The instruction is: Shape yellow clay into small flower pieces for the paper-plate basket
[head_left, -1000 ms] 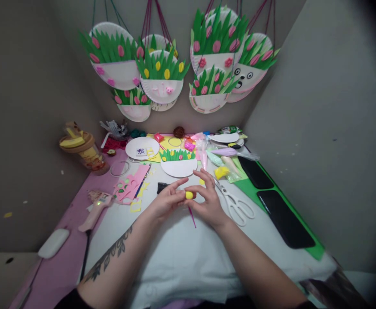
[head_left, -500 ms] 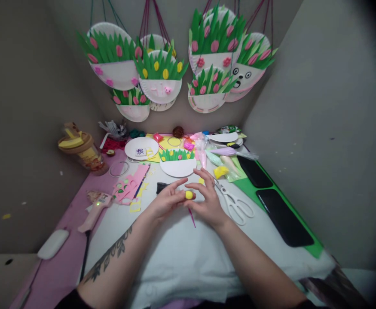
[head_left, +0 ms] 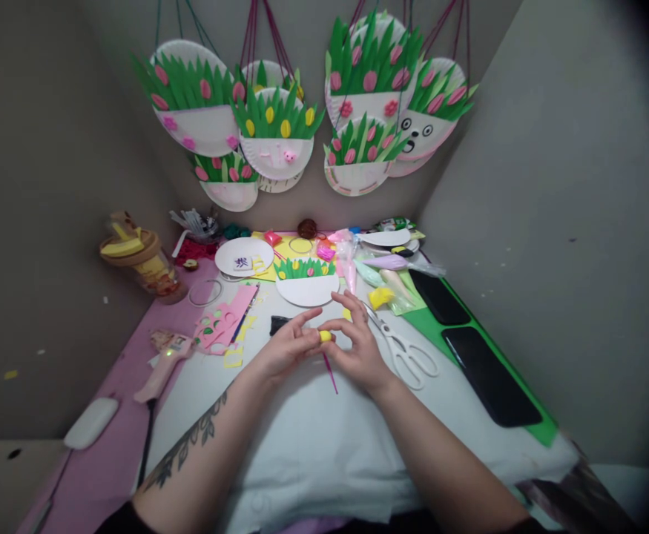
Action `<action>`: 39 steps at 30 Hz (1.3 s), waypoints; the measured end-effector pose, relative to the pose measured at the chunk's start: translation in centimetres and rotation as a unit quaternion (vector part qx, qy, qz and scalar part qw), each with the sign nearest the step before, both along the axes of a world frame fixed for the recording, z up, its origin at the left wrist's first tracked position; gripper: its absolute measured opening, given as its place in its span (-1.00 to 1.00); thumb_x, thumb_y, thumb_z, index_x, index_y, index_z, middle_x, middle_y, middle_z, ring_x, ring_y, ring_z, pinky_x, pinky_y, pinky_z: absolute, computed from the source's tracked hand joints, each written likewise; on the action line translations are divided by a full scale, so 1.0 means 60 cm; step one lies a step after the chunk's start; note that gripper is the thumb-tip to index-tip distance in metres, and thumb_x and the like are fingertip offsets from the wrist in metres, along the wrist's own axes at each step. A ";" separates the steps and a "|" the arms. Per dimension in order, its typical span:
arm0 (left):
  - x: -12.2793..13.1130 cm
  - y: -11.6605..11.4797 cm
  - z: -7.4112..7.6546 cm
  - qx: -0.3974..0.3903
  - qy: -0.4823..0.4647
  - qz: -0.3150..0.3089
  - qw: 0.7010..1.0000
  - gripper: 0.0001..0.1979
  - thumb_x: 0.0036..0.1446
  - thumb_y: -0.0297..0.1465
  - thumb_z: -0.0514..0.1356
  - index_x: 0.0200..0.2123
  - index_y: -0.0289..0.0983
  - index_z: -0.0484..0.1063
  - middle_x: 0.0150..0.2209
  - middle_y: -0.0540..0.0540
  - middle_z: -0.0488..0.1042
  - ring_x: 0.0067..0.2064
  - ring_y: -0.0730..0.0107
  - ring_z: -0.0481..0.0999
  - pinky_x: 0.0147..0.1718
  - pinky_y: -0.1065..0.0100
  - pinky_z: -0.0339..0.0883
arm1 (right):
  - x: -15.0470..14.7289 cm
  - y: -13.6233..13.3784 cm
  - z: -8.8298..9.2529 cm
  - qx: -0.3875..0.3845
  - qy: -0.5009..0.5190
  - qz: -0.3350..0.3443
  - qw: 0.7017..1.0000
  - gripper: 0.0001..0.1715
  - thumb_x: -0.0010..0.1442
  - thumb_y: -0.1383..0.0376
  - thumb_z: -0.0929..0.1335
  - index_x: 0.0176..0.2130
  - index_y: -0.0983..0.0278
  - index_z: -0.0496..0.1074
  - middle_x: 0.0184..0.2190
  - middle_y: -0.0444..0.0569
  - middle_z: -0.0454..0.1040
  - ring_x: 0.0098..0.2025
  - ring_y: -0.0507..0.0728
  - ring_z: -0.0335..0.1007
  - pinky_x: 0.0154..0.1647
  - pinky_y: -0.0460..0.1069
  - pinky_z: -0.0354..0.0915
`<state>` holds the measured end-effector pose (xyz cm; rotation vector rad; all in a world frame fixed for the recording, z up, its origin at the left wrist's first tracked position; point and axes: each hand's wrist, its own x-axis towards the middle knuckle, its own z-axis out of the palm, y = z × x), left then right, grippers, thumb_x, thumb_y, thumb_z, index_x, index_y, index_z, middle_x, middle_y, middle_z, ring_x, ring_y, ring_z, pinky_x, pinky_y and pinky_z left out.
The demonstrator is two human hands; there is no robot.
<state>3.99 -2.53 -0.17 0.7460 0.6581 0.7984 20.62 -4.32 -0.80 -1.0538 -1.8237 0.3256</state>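
My left hand (head_left: 286, 347) and my right hand (head_left: 357, 347) meet over the white table cover (head_left: 313, 437), both pinching a small yellow clay piece (head_left: 325, 336) between their fingertips. A thin pink stick (head_left: 331, 374) lies on the cover just under the hands. Just beyond the hands lies a paper plate with green grass and flowers (head_left: 307, 282). White scissors (head_left: 407, 352) rest right of my right hand, and a small black piece (head_left: 279, 323) lies left of the fingertips.
A pink glue gun (head_left: 162, 360) and pink foam scraps (head_left: 224, 322) lie at the left. Piping-style bags of clay (head_left: 380, 278), a white plate (head_left: 245, 256) and a jar (head_left: 143, 263) sit at the back. Two black trays (head_left: 488, 374) line the right edge. Decorated plates (head_left: 279, 126) hang on the wall.
My fingers have closed in a little more around the yellow clay piece, so less of it shows. The hands stay in the same place.
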 end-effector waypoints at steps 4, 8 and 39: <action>0.000 0.001 -0.001 -0.002 0.001 -0.003 1.000 -0.28 -0.03 -0.39 0.35 0.18 -0.31 0.16 -0.27 -0.16 0.54 -0.19 0.31 0.52 -0.17 0.33 0.24 | 0.000 0.000 0.000 0.002 -0.005 -0.008 1.000 -0.90 0.08 0.31 0.37 -0.32 0.18 0.48 0.19 -0.01 0.20 0.32 0.30 -0.09 0.26 0.30 -0.05; 0.000 0.000 0.001 -0.007 0.003 0.002 1.000 -0.26 -0.09 -0.38 0.38 0.17 -0.30 0.19 -0.26 -0.17 0.54 -0.19 0.29 0.52 -0.15 0.30 0.25 | 0.000 0.001 -0.001 0.004 -0.005 -0.005 1.000 -0.88 0.06 0.28 0.39 -0.31 0.17 0.49 0.20 0.00 0.18 0.32 0.31 -0.10 0.26 0.31 -0.05; 0.000 0.002 0.000 -0.025 -0.017 0.009 0.999 -0.34 0.00 -0.36 0.32 0.15 -0.34 0.18 -0.27 -0.18 0.55 -0.16 0.25 0.54 -0.17 0.29 0.32 | 0.001 0.004 -0.005 0.036 -0.007 0.009 0.999 -0.60 0.09 0.09 0.39 -0.09 0.19 0.45 0.20 0.08 0.16 0.31 0.32 -0.10 0.26 0.30 -0.04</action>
